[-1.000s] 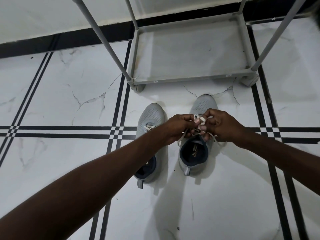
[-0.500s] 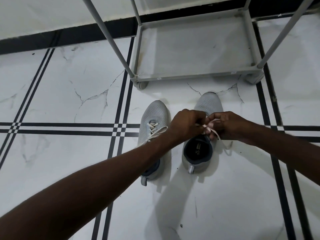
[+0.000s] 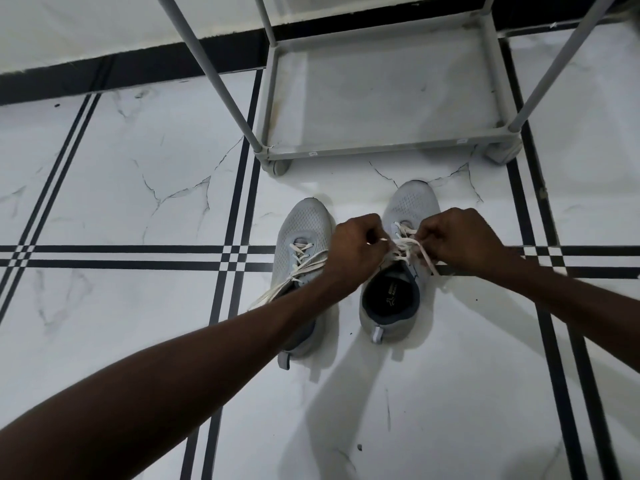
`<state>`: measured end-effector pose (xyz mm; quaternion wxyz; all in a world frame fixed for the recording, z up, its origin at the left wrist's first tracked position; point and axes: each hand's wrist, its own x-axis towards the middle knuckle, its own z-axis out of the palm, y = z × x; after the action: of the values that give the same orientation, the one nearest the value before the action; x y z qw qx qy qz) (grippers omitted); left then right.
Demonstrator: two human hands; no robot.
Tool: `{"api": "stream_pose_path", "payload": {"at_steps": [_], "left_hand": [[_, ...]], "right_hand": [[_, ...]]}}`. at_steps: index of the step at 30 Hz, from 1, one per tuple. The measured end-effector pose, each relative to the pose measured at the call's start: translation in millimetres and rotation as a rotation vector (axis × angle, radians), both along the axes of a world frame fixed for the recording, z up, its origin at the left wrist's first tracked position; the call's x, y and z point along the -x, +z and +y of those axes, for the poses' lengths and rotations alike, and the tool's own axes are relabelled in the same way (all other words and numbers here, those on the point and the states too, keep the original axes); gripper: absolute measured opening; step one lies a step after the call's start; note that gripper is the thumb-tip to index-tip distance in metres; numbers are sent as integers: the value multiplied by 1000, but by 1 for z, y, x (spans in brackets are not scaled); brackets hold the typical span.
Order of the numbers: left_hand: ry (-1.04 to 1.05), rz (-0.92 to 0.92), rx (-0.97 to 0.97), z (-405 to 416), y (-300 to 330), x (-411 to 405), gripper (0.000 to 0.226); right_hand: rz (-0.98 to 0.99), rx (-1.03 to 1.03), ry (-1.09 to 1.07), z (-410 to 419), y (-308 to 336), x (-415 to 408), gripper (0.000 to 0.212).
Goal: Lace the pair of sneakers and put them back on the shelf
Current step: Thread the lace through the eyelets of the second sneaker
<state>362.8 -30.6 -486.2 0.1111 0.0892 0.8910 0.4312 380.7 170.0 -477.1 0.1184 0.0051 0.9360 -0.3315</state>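
Two grey sneakers stand side by side on the white floor, toes toward the shelf. The right sneaker (image 3: 412, 202) has its white lace (image 3: 403, 245) drawn tight across the tongue. My left hand (image 3: 356, 251) pinches one end of that lace and my right hand (image 3: 457, 242) pinches the other, both pulling outward. The left sneaker (image 3: 304, 225) has its own lace ends trailing loosely down to the left, partly hidden under my left forearm. The grey shelf (image 3: 381, 152) stands just beyond the toes, its bottom tier bare.
Grey shelf posts (image 3: 214, 77) rise at a slant from the corners of the shelf. The floor is white marble tile with black stripe lines (image 3: 121, 256). A black skirting band (image 3: 138, 60) runs along the wall behind.
My hands have dropped lower onto the right sneaker and pulled apart sideways, so the lace between them is now drawn taut. The sneakers have stayed in place.
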Motion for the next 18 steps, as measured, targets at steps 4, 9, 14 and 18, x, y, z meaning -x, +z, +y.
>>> {"api": "stream_pose_path", "payload": {"at_steps": [4, 9, 14, 18], "left_hand": [[185, -215, -60, -32, -8, -2, 15], [21, -71, 106, -32, -1, -5, 9], [-280, 89, 296, -34, -3, -4, 13], [-299, 41, 324, -36, -12, -6, 17]], "right_hand": [[-79, -96, -81, 23, -13, -14, 16], [-66, -210, 81, 17, -16, -11, 22], [57, -286, 287, 19, -19, -13, 16], [76, -317, 372, 15, -20, -11, 18]]}}
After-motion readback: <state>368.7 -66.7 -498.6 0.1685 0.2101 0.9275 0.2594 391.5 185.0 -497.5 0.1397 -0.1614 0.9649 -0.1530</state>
